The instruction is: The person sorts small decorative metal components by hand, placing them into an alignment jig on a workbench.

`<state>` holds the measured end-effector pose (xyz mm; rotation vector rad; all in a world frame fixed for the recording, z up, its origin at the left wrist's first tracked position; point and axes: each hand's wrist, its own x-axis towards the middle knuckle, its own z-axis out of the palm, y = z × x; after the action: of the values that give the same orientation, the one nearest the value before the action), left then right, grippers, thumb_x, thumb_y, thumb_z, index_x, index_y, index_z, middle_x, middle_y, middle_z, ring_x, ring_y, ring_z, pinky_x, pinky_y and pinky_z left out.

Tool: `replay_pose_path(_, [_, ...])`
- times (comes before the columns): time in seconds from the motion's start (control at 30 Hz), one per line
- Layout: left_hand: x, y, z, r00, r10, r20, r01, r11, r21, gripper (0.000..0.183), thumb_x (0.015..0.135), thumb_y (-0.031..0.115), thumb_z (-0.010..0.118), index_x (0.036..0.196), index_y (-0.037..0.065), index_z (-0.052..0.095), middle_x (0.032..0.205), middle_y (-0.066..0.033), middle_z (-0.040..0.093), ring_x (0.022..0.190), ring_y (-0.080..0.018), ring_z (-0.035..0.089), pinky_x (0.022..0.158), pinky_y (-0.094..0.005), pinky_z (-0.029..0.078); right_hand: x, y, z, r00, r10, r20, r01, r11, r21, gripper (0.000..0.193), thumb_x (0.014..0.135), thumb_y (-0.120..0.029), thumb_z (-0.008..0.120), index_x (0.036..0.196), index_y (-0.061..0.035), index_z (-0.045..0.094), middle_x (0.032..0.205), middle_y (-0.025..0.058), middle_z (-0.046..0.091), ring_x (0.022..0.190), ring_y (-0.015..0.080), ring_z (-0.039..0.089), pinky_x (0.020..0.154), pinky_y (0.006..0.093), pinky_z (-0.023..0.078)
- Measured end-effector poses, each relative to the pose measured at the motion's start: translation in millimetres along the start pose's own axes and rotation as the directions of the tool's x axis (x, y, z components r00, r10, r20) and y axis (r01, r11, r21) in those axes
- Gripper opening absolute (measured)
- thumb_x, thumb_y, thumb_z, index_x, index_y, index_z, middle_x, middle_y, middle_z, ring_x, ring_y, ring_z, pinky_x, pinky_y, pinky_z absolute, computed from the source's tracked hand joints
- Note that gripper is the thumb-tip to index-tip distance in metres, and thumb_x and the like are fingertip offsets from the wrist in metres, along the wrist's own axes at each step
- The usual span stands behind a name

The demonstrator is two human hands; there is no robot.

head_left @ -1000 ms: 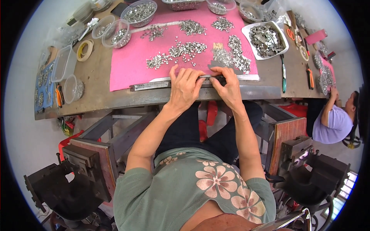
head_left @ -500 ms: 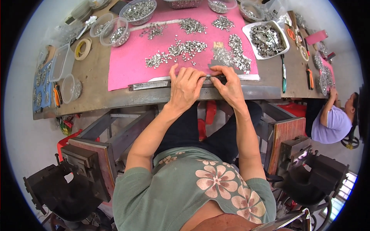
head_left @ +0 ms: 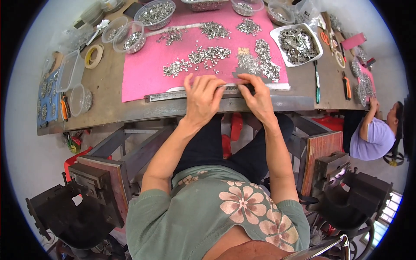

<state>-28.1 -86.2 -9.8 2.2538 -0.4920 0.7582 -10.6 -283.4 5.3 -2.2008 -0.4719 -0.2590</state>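
Note:
A long narrow metal rail (head_left: 169, 95) lies along the table's front edge, with a dark slotted-looking stretch showing between my hands. My left hand (head_left: 202, 99) rests over it, thumb and fingertips pinched together near that stretch. Just right of it, my right hand (head_left: 259, 97) also pinches, thumb against forefinger; anything in either pinch is too small to make out. Dark grey flat strips (head_left: 265, 79) lie just beyond my right fingers. Small shiny metal pieces (head_left: 208, 54) are spread in piles on the pink mat (head_left: 143, 71), and thin silvery pins (head_left: 248, 63) lie beside them.
A white square tray (head_left: 321, 52) of metal parts stands to the right. Clear tubs (head_left: 142, 42) hold more at the back left. Tape (head_left: 93, 56), orange-handled pliers (head_left: 348, 89) and a green-handled tool (head_left: 318, 95) lie around. Another person (head_left: 376, 134) sits far right.
My left hand has shifted slightly left, widening the gap between both hands and exposing more of the rail. My right hand stays nearly in place. The view has moved a little.

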Motion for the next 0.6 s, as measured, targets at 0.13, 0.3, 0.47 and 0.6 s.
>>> replay_pose_path(0.13, [-15.4, -19.6, -31.7, 0.999, -0.051, -0.004, 0.051, 0.995, 0.088, 0.023, 0.086, 0.021, 0.076, 0.105, 0.01, 0.069, 0.099, -0.0047, 0.063, 0.1, -0.0243, 0.058, 0.103, -0.0485, 0.031, -9.4, 3.3, -9.4, 0.994, 0.1, -0.041, -0.092, 0.982, 0.163, 0.032, 0.086, -0.005, 0.073, 0.118, -0.0009, 0.067, 0.103, 0.0125, 0.067, 0.096, 0.0315, 0.064, 0.089, 0.0387, 0.05])
replay_pose_path(0.3, [-28.4, -26.6, -46.4, 0.992, -0.097, 0.077, 0.085, 0.985, 0.152, 0.03, 0.084, 0.025, 0.079, 0.106, 0.009, 0.066, 0.1, -0.0058, 0.06, 0.1, -0.0255, 0.056, 0.098, -0.0458, 0.031, -25.5, 5.8, -3.7, 0.984, -0.142, -0.108, 0.128, 0.983, -0.129, 0.034, 0.083, -0.005, 0.078, 0.115, -0.0006, 0.067, 0.108, 0.0138, 0.066, 0.103, 0.0326, 0.062, 0.091, 0.04, 0.05])
replay_pose_path(0.47, [-40.5, -30.1, -40.4, 0.994, -0.088, 0.067, 0.084, 0.994, 0.063, 0.029, 0.081, 0.017, 0.082, 0.101, 0.009, 0.064, 0.097, -0.0046, 0.059, 0.095, -0.0236, 0.057, 0.096, -0.0424, 0.03, -39.4, 5.9, 8.6, 0.942, -0.257, -0.218, 0.205, 0.951, -0.232, 0.036, 0.077, -0.002, 0.082, 0.11, -0.0018, 0.067, 0.11, 0.0126, 0.065, 0.105, 0.0337, 0.061, 0.091, 0.0429, 0.049])
replay_pose_path(0.6, [-43.2, -29.2, -38.5, 0.999, -0.043, 0.021, 0.041, 0.996, 0.074, 0.03, 0.078, 0.013, 0.083, 0.1, 0.01, 0.062, 0.095, -0.0049, 0.058, 0.092, -0.0226, 0.057, 0.095, -0.0413, 0.03, -45.2, 8.9, 15.2, 0.918, -0.3, -0.26, 0.231, 0.936, -0.265, 0.038, 0.076, -0.002, 0.083, 0.11, -0.0023, 0.067, 0.11, 0.0123, 0.065, 0.105, 0.034, 0.061, 0.091, 0.0434, 0.049])
